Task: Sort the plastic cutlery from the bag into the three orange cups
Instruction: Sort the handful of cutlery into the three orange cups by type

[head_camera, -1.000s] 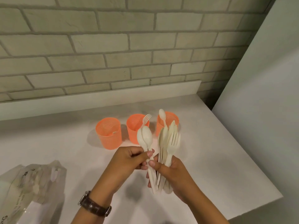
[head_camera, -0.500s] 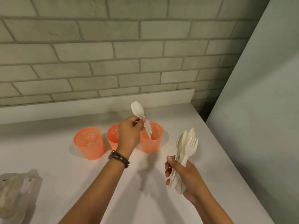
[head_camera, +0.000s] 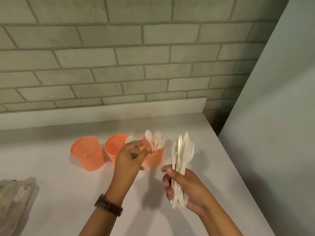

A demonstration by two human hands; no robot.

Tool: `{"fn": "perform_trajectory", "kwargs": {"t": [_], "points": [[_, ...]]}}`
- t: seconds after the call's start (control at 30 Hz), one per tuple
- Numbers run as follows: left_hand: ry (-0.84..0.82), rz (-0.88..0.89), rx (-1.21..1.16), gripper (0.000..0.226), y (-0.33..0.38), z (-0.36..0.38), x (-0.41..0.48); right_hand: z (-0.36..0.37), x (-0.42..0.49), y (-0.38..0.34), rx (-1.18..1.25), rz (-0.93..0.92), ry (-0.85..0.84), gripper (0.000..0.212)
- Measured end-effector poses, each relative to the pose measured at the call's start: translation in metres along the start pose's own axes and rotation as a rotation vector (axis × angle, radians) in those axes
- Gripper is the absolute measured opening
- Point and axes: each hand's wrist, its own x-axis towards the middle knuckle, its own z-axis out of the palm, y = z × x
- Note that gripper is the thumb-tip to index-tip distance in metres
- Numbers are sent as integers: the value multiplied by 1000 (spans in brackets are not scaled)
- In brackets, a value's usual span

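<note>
Lower right, right hand [head_camera: 188, 189] grips smooth white cutlery [head_camera: 185, 153] upright, tines up; left hand [head_camera: 129, 161] loose, empty, by mesh cup [head_camera: 155, 161].

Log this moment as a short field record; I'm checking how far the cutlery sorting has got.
left hand: appears empty, fingers loose, in front of middle and right cups
right hand: grips a bundle of cutlery, heads up
right cup: spoons standing in it
middle cup: one fork at the rim
left cup: pale piece low inside, type unclear
bag: on the counter, lower left
</note>
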Motion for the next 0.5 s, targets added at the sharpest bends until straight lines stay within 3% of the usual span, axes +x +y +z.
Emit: {"fn": "perform_trajectory", "kwargs": {"t": [0.17, 0.37, 0.5], "points": [[-171, -113, -54, 8, 4, -19, -36, 16, 2, 8, -20, -16, -119, 38], [-226, -80, -49, 22, 1, -31, -50, 39, -4, 18, -137, -31, -173, 32], [-258, -118, -86, 8, -3, -43, -48, 47, -5, 23, -169, -17, -171, 33]]}}
